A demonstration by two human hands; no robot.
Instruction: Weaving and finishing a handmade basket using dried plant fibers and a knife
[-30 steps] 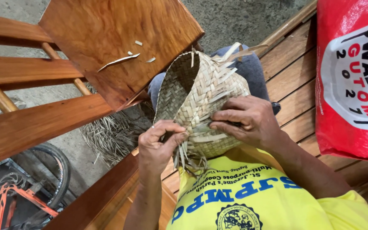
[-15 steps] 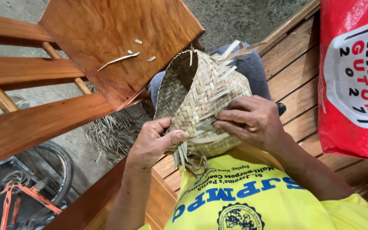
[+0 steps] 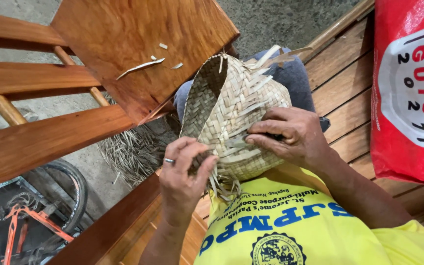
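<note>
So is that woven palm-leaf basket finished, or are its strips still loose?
Unfinished: the pale woven palm-leaf basket has loose strip ends sticking out below, between the left hand and right hand.

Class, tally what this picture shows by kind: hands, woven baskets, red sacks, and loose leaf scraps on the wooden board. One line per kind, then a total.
Hands: 2, left hand and right hand
Basket: 1
Red sack: 1
Leaf scraps on the board: 4
Total: 8

Woven basket (image 3: 236,118): dry pale palm strips, matt, rough. Wooden chair (image 3: 138,44): reddish varnished wood, smooth, glossy. Red sack (image 3: 408,88): shiny plastic. Yellow shirt (image 3: 290,225): matt cloth.
</note>
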